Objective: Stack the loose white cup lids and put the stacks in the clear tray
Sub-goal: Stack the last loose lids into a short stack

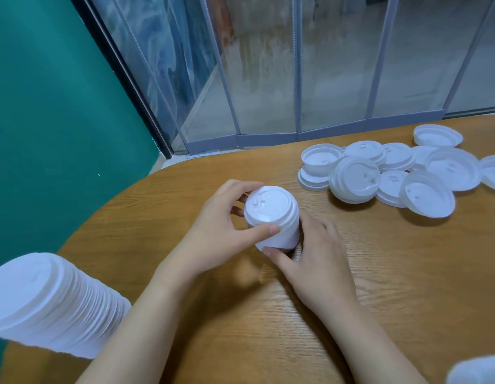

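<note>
A wooden table [351, 273] with a rounded edge and wavy grain fills the bottom of the view. At 12 o'clock, behind the table, hangs a see-through plastic curtain [268, 79] made of long strips with grey edges. At 9 o'clock is a green wall [47, 106] with a black frame beside it.

A short stack of lids [274, 217] stands on the table in the middle. The lids are white, round, smooth plastic with raised rims and small bumps on top. At 2 o'clock lies a pile of loose lids [393, 173], some face up and some upside down, leaning on each other. At 8 o'clock a tall stack of lids [52, 303] stands close to the camera and looks blurry. At 5 o'clock, in the corner, a bit of another white stack [476, 370] peeks in.

The left hand [213, 225] curls around the top of the short stack, with the thumb pressed on the near side and the fingers on the far side. The right hand [315, 250] holds the bottom of the same stack, thumb tip touching its near side and fingers wrapped round the right. Both hands are closed snugly on it.
</note>
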### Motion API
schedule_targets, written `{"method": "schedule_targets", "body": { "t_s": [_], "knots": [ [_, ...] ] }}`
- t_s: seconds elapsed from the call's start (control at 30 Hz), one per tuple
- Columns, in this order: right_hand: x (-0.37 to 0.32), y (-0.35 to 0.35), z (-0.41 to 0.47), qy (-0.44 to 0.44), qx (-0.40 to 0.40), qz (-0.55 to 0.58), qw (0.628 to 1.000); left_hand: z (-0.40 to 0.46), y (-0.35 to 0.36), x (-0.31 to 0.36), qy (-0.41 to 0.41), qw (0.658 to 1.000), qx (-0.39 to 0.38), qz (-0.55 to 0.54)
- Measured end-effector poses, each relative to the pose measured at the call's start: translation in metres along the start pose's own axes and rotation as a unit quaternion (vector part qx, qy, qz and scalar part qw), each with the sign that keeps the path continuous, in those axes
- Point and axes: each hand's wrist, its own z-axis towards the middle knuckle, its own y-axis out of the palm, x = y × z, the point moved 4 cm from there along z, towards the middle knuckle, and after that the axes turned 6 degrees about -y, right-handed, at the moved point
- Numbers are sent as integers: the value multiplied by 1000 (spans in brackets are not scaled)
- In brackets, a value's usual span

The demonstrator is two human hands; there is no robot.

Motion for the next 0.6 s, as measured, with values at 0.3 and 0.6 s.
{"method": "schedule_targets", "body": {
  "t_s": [0.3,0.6],
  "knots": [
    [1,0,-2,0,10,-9,1000,2,8,5,12,1000,-8,22],
    [-2,-31,-46,78,55,-55,994,66,-1,26,-14,998,-60,13]
  ]
}}
